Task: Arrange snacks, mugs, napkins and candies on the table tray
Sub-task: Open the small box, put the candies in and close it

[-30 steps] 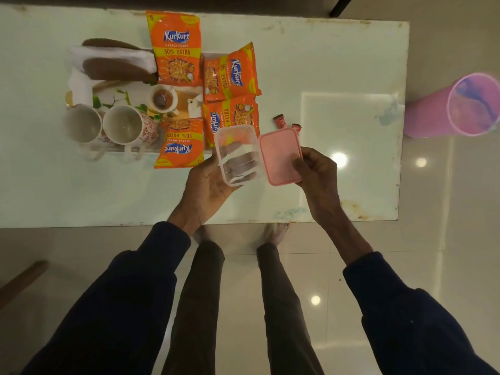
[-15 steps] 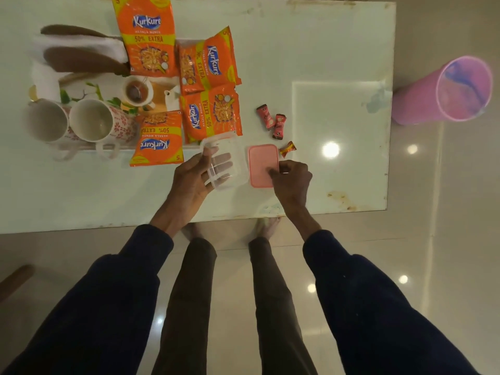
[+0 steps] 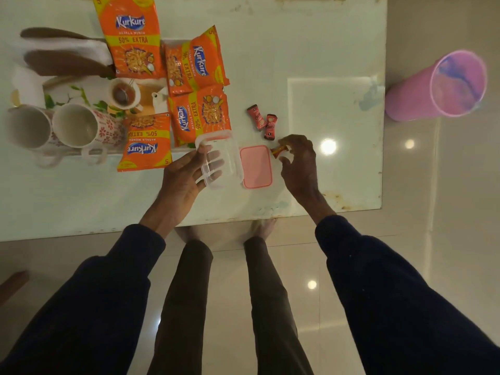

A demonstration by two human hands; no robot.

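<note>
Pinching a candy, right fingers hover beside the lid; left fingers cradle the container.

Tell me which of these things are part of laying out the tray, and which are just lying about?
Part of the job: snack packets, mugs, napkins, candies, clear box, pink lid, tray.

Lying about: pink bin.

A pale glass-topped table, stained and worn along its near edge, is standing on glossy beige floor tiles that are reflecting several ceiling lights. A pink cylindrical bin is sitting on the floor just beside the table's right end.
</note>
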